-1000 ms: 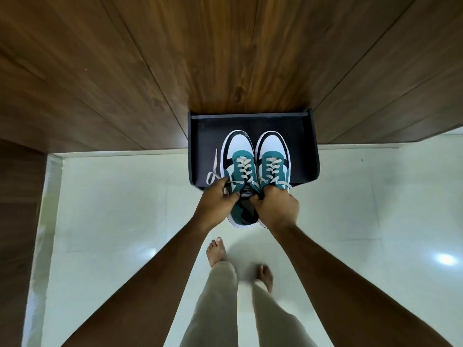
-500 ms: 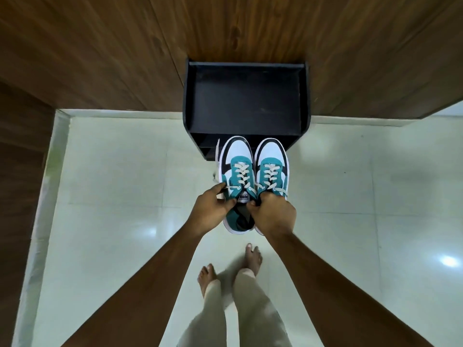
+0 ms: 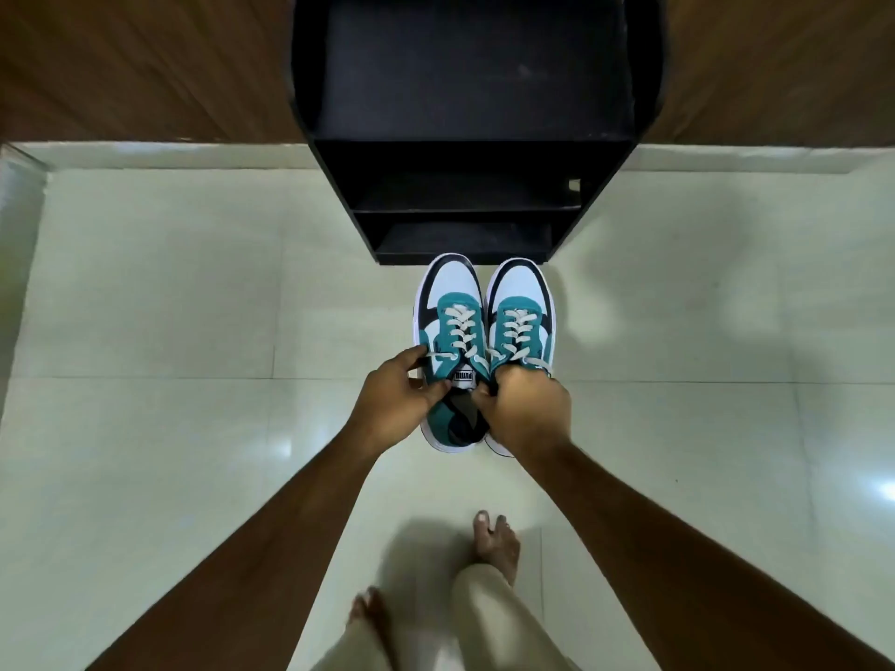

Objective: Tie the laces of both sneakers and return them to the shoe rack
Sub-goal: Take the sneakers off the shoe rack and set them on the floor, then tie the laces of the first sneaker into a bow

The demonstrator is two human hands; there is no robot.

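Holding the pair side by side above the tiled floor (image 3: 169,293), I have my left hand (image 3: 397,404) closed on the left sneaker (image 3: 453,331) and my right hand (image 3: 530,409) closed on the right sneaker (image 3: 520,317), toes just short of the black shoe rack (image 3: 310,89).

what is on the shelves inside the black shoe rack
The shoe rack shows a bare top surface and two dark shelves with nothing visible on them. Their back parts lie in shadow, unseen. Both sneakers are held outside it.

I can read one word, "PUMA", upside down on the white tongue label (image 3: 464,376) of the sneaker (image 3: 453,341) nearest my left hand (image 3: 394,409).
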